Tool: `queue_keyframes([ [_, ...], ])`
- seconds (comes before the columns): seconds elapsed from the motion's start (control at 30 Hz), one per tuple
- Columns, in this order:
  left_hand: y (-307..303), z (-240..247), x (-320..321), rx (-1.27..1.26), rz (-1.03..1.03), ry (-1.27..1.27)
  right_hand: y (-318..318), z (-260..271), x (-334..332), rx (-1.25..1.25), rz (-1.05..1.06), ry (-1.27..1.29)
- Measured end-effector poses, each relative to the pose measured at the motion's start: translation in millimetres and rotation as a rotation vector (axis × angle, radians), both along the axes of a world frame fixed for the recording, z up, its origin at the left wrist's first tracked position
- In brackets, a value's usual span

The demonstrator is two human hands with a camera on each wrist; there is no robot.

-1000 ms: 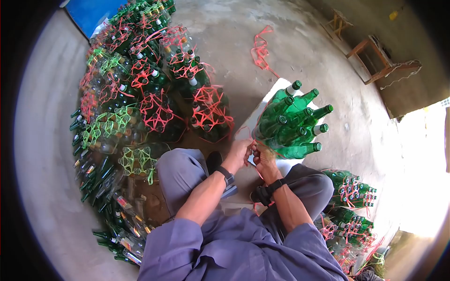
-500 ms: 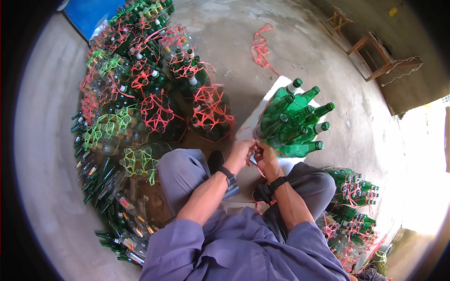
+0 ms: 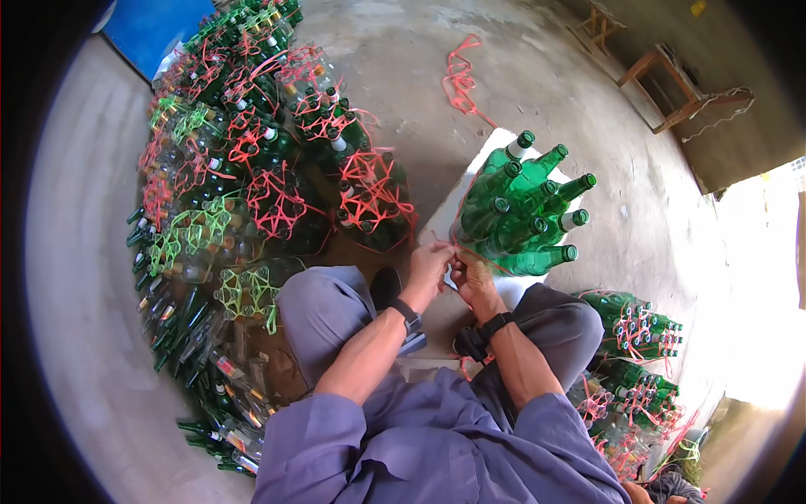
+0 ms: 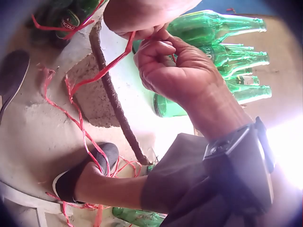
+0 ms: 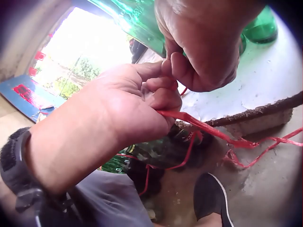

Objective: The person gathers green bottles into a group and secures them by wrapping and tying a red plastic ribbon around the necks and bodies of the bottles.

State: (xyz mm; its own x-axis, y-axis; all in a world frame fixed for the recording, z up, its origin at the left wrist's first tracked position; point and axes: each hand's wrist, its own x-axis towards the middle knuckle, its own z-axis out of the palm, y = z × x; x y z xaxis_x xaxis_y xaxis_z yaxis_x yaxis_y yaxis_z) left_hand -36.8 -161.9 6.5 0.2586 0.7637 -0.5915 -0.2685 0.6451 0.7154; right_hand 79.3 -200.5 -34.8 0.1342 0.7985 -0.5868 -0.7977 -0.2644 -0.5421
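Observation:
A cluster of several green glass bottles (image 3: 525, 197) stands on a white board (image 3: 443, 220), with thin red plastic string around its lower part. At the near side of the cluster, my left hand (image 3: 431, 267) and right hand (image 3: 475, 281) meet, fingertips almost together. Both pinch the red string (image 4: 102, 73) with curled fingers. In the right wrist view a strand (image 5: 208, 127) trails out from under the left hand. The bit of string between the fingertips is mostly hidden by the fingers.
Many bottles bundled with red and green string (image 3: 277, 197) fill the left side, with loose bottles (image 3: 189, 323) nearer. More tied bundles (image 3: 634, 328) stand at the right, beside the knee. A loose red string (image 3: 460, 80) lies on the floor beyond the board. A wooden stool (image 3: 663, 88) is by the wall.
Both hands stay together at the bottles' near side, fingers shifting only slightly on the string. The head view has tilted a little; the bottles stay in place.

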Motion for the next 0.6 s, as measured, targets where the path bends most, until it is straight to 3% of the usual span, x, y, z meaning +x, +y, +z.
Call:
queue_keyframes([
  [0.43,1,-3,1,0.054,-0.022,0.049,-1,-6,-2,-0.065,-0.064,-0.240],
  [0.6,1,-6,2,0.199,-0.037,0.260,1,-4,-4,-0.059,-0.074,-0.286],
])
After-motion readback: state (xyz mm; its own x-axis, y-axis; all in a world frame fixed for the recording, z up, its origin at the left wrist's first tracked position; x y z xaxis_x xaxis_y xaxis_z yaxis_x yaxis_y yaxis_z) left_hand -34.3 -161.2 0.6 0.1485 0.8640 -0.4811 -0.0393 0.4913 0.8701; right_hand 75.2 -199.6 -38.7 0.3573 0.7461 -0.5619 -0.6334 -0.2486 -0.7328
